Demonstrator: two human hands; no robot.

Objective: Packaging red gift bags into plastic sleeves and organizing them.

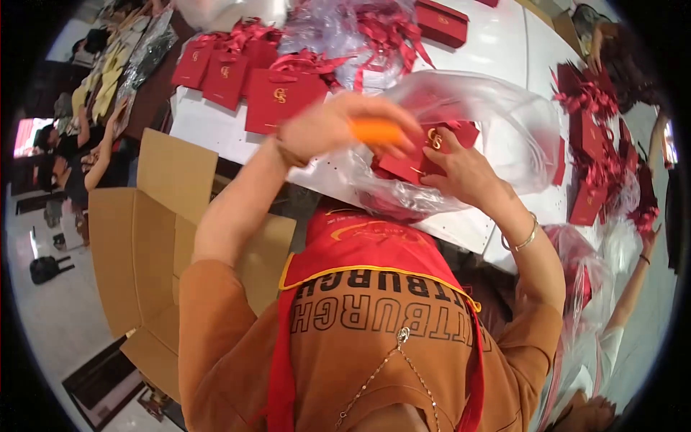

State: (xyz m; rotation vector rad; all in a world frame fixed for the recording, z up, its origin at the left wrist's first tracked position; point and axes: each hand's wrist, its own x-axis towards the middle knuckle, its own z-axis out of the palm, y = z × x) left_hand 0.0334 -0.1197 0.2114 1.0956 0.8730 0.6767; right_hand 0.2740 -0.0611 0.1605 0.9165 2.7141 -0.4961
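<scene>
Left hand (338,126) is blurry, fingers curled around something orange (376,132), a tool or tape maybe, can't tell which, right at the mouth of the clear plastic bag (497,122). Just right of those fingers sits the small red gift bag (426,155), tucked in the plastic, long side slanting up to the right. Right hand (464,173) is touching it from below-right, fingers pinching its lower edge through the film, so that hand's the nearer one. Beyond the fingertips, about four more red gift bags (277,97) lie on the white table (504,43); one open cardboard box (144,237) stands far left.
</scene>
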